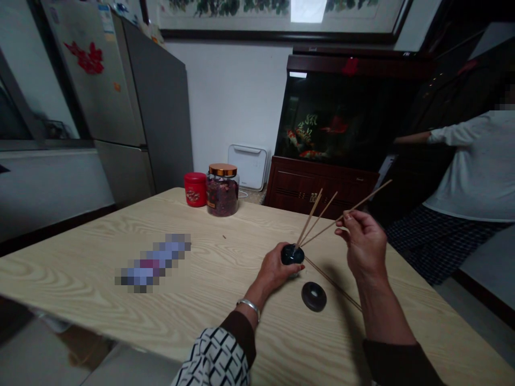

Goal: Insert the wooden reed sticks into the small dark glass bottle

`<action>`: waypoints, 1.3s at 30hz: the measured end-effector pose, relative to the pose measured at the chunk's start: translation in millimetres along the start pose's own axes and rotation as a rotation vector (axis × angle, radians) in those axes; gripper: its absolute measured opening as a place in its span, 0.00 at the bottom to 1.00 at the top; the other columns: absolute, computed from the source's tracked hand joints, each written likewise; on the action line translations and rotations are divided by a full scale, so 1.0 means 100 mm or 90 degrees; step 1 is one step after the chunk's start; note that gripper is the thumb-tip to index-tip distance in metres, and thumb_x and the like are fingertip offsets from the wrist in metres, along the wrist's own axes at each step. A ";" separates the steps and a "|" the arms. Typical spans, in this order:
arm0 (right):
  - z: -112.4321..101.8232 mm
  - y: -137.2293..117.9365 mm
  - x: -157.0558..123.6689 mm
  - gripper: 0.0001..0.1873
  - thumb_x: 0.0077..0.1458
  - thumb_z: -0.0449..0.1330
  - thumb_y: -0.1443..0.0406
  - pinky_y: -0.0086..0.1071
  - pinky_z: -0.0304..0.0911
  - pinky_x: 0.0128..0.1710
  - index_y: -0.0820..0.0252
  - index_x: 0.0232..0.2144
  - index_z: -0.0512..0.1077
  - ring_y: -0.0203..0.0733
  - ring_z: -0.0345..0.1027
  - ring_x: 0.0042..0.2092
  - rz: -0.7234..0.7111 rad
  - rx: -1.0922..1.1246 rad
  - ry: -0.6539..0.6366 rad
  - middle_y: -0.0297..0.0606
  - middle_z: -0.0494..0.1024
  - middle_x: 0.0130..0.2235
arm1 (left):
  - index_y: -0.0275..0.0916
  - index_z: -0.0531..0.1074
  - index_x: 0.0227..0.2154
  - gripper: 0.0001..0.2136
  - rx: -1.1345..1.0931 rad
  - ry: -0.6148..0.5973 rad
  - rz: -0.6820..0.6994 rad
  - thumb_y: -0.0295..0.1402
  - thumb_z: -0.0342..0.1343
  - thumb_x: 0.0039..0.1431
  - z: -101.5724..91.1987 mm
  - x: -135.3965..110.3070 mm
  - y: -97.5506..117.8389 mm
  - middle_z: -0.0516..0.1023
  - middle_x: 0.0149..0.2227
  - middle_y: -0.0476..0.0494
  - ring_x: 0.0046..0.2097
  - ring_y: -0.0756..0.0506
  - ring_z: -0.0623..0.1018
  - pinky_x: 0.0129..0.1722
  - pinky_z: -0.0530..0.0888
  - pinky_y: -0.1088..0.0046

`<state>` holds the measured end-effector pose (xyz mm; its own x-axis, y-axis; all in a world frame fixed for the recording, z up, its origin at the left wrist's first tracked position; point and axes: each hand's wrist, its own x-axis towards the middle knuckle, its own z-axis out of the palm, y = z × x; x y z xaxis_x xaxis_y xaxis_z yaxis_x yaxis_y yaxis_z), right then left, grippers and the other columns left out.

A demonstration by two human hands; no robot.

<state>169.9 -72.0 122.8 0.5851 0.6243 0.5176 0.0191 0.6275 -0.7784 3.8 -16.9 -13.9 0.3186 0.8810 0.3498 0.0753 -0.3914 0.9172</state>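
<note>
My left hand (277, 271) is wrapped round a small dark round bottle (292, 253) that stands on the wooden table (120, 252). Three thin wooden sticks (317, 214) stand tilted in the bottle's mouth and fan up to the right. My right hand (362, 241) pinches the longest, lowest stick between thumb and fingers, just right of the bottle. A dark round lid (314, 296) lies flat on the table in front of the bottle. One more thin stick (333, 284) lies on the table, running under my right wrist.
A red canister (195, 188) and a glass jar with a copper lid (222, 190) stand at the table's far edge. A blurred packet (155, 262) lies at the left. A person in a white top (475, 171) stands at the right, by a fish tank (341, 118). A refrigerator (132, 102) stands far left.
</note>
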 end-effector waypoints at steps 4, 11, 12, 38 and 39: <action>0.07 0.14 -0.02 0.15 0.45 0.70 0.59 0.24 0.68 0.24 0.60 0.33 0.73 0.32 0.68 0.30 -0.009 -0.031 -0.017 0.31 0.73 0.29 | 0.40 0.71 0.50 0.31 0.003 0.001 -0.001 0.42 0.71 0.41 0.00 0.00 -0.01 0.79 0.43 0.41 0.44 0.41 0.78 0.45 0.74 0.65; 0.09 0.35 -0.08 0.14 0.48 0.68 0.58 0.26 0.69 0.26 0.60 0.34 0.72 0.33 0.68 0.31 0.010 -0.076 -0.042 0.31 0.73 0.30 | 0.40 0.70 0.50 0.31 0.029 -0.002 0.005 0.43 0.71 0.42 0.00 0.01 0.00 0.79 0.43 0.44 0.43 0.42 0.78 0.45 0.74 0.68; 0.09 0.38 -0.09 0.14 0.49 0.68 0.58 0.27 0.69 0.26 0.60 0.34 0.72 0.34 0.68 0.31 0.015 -0.085 -0.052 0.31 0.73 0.30 | 0.41 0.70 0.50 0.31 0.032 -0.002 0.006 0.43 0.71 0.42 0.00 0.01 -0.01 0.79 0.42 0.44 0.43 0.43 0.78 0.44 0.74 0.68; -0.79 0.64 -0.52 0.10 0.60 0.50 0.66 0.32 0.53 0.33 0.57 0.34 0.73 0.44 0.72 0.41 -0.003 -1.074 -0.458 0.41 0.78 0.39 | 0.40 0.71 0.50 0.31 0.021 0.014 -0.006 0.41 0.71 0.41 0.00 0.00 0.02 0.79 0.43 0.41 0.44 0.40 0.78 0.47 0.75 0.63; -0.78 0.65 -0.50 0.10 0.60 0.50 0.66 0.32 0.53 0.33 0.57 0.34 0.72 0.44 0.72 0.41 0.023 -1.077 -0.454 0.41 0.78 0.39 | 0.40 0.71 0.50 0.31 0.018 0.015 -0.006 0.40 0.71 0.41 0.00 -0.01 0.03 0.79 0.42 0.41 0.44 0.40 0.78 0.47 0.75 0.63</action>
<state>204.8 -99.1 18.7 0.1973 0.9641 0.1778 0.9803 -0.1933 -0.0397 3.8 -18.5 -11.7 0.2960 0.8903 0.3459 0.1043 -0.3901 0.9149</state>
